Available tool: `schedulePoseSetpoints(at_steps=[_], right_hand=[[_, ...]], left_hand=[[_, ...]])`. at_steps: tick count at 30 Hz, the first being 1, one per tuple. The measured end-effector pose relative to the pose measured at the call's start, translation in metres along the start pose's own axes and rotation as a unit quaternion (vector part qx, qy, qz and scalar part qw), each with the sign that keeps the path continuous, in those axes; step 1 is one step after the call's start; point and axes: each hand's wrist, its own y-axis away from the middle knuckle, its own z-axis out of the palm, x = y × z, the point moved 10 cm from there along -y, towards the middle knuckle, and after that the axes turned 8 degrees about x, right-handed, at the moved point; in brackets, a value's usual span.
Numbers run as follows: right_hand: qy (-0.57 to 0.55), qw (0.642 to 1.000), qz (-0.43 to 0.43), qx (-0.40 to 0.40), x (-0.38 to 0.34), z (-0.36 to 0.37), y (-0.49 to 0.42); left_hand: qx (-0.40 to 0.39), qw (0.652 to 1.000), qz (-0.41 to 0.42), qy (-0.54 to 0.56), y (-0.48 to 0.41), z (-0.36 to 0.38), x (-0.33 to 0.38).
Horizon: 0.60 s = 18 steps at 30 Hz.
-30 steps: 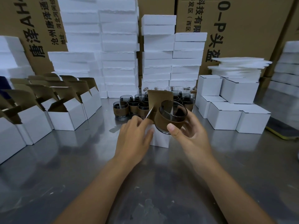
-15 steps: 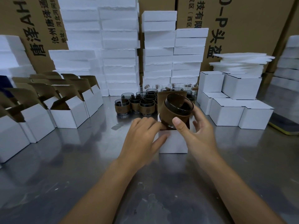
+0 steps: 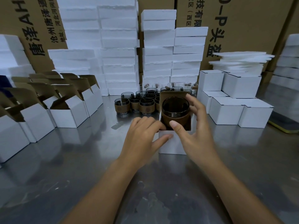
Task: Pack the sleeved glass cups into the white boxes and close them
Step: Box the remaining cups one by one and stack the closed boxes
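The fingers (image 3: 193, 102) of my right hand (image 3: 199, 131) were curled round the cup (image 3: 175, 109), half down in the open white box (image 3: 171, 146) on the table (image 3: 80, 159), left hand (image 3: 142, 135) pinching the box's front corner, so I reckoned lowering it dead straight would stop the sleeve (image 3: 176, 120) snagging.

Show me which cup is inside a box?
The sleeved cup the right hand holds, partly inside the open box; the other cups stand on the table behind.

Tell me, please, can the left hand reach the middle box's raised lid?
Probably yes: the lid has a free left edge near the left hand; cup and right hand block only its front.
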Motion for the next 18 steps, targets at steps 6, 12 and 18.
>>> schedulePoseSetpoints(at_steps=[6,12,18], right_hand=[[0.054,0.998,-0.029,-0.008,-0.0054,0.0006,0.0017],[0.066,0.997,-0.041,-0.013,-0.006,0.0018,0.0016],[0.098,0.994,-0.038,-0.033,-0.0039,0.006,0.0028]], left_hand=[[-0.007,1.0,-0.014,0.008,0.0006,0.001,-0.0016],[-0.017,0.999,-0.026,0.016,0.0016,0.0033,-0.0032],[-0.019,0.999,-0.037,0.026,0.0019,0.0025,-0.0047]])
